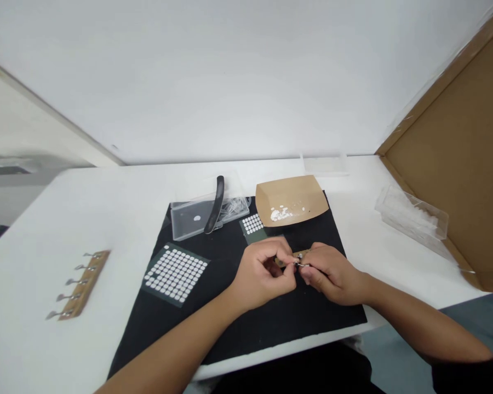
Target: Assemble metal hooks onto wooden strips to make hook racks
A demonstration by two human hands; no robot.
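Low over the black mat (230, 334), my two hands meet at a small metal hook (302, 265). My right hand (332, 272) is closed around a wooden strip (298, 255) with metal hooks, and its fingers cover most of that strip. Thumb and forefinger of my left hand (267, 273) are pinched at the hook's tip; whatever is between them is too small to make out. Behind the hands stands a brown paper tray (291, 191) with small white bits in it. A small sheet of white oval stickers (253, 223) is partly hidden by my left hand.
A larger sticker sheet (176, 273) lies at the mat's left. Behind it, a clear plastic box (189, 221) holds small clear pieces, with a curved black bar (216, 205) across it. Further left is another wooden hook strip (84, 284). A clear container (413, 213) and cardboard (456, 148) stand right.
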